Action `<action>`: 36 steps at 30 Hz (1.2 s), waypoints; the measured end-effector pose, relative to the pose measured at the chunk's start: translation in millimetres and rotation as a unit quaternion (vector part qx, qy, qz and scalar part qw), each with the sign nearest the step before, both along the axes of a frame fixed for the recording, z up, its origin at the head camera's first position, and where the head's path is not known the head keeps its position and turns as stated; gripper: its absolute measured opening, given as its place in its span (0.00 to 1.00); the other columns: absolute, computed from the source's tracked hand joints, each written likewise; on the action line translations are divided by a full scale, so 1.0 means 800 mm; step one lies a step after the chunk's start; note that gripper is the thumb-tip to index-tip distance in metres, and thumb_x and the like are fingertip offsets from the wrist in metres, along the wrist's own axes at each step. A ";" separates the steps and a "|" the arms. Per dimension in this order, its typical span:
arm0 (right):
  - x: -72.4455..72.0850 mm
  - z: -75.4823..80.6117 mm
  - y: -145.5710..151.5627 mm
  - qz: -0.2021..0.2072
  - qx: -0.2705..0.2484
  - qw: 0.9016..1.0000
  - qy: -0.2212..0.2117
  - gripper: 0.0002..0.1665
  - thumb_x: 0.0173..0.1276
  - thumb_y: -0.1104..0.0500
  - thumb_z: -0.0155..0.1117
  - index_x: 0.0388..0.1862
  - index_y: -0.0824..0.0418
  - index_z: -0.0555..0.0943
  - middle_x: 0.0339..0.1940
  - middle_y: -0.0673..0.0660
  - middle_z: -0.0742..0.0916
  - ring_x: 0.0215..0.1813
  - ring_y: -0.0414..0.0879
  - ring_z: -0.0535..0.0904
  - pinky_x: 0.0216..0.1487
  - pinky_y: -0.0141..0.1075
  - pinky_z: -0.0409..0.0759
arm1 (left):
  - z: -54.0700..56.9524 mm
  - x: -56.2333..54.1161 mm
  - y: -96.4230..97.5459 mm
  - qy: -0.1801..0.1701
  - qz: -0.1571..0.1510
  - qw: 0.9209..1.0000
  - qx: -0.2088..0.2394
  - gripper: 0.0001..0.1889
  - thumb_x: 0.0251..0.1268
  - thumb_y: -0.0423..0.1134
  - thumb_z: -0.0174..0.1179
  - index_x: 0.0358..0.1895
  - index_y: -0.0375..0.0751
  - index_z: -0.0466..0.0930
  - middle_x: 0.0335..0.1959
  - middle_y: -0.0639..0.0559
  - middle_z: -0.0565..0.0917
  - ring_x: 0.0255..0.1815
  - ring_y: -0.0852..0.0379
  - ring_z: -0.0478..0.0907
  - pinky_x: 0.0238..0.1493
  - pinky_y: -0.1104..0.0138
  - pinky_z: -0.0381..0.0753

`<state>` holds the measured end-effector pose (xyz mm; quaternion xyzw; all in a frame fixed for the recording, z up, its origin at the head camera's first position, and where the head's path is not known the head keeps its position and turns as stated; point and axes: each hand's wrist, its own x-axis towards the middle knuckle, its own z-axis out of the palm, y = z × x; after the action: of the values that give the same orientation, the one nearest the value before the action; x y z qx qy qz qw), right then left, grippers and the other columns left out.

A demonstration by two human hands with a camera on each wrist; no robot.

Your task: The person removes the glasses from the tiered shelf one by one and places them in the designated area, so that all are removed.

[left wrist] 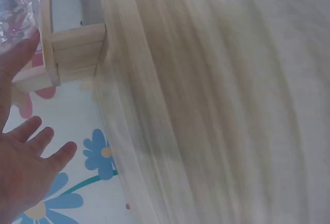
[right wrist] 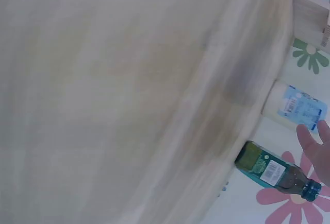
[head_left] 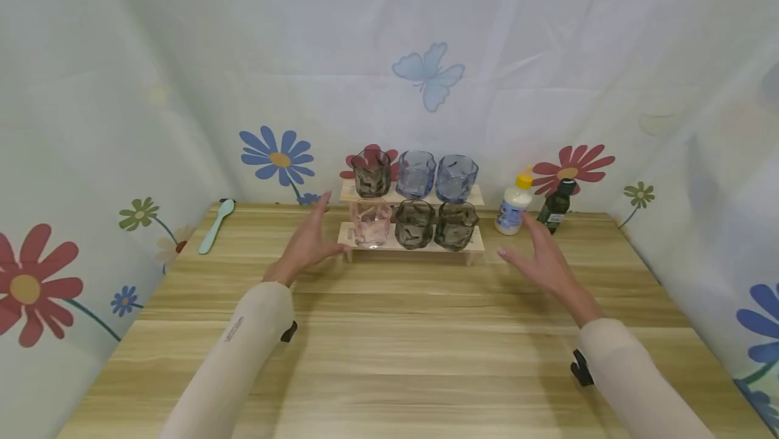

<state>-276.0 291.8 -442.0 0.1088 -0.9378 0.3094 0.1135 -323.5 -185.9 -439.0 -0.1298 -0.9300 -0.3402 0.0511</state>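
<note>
A two-step wooden rack (head_left: 410, 247) stands toward the back of the table with several faceted glasses. On its upper step are a dark grey glass (head_left: 372, 175) and two blue glasses, one in the middle (head_left: 416, 175) and one at the right (head_left: 456, 178). The lower step bears a pink glass (head_left: 371, 224) and two dark grey glasses (head_left: 415, 224). My left hand (head_left: 307, 239) is at the rack's left end, fingers spread, thumb near the pink glass; whether it touches the rack cannot be told. Holding nothing, my right hand (head_left: 544, 263) hovers right of the rack, before two bottles.
A white bottle with a yellow cap (head_left: 512, 208) and a dark green bottle (head_left: 555, 208) stand at the back right. At the back left lies a mint-green spoon (head_left: 216, 226). Flower-printed cloth (head_left: 280, 87) hangs behind and along both sides of the wooden table (head_left: 389, 344).
</note>
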 end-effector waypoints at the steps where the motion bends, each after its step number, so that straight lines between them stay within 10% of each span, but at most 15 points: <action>1: -0.001 0.002 -0.001 0.000 -0.004 1.000 0.004 0.56 0.67 0.38 0.65 0.83 0.57 0.48 0.79 0.71 0.60 0.77 0.71 0.57 0.69 0.70 0.59 | 0.001 -0.001 0.002 0.000 -0.005 1.000 0.001 0.66 0.49 0.44 0.78 0.82 0.60 0.33 0.77 0.34 0.61 0.73 0.29 0.63 0.68 0.37 0.65; 36: -0.091 0.107 -0.073 0.060 -0.037 0.997 -0.030 0.60 0.62 0.47 0.74 0.83 0.53 0.48 0.79 0.71 0.60 0.76 0.70 0.61 0.69 0.67 0.64 | 0.006 -0.019 0.014 -0.064 -0.044 0.997 0.004 0.59 0.51 0.42 0.77 0.80 0.58 0.42 0.64 0.31 0.76 0.65 0.34 0.75 0.64 0.41 0.72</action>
<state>-348.5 233.0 -356.0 0.1510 -0.9204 0.3537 0.0703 -339.0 -174.5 -434.3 -0.1482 -0.9234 -0.3533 -0.0232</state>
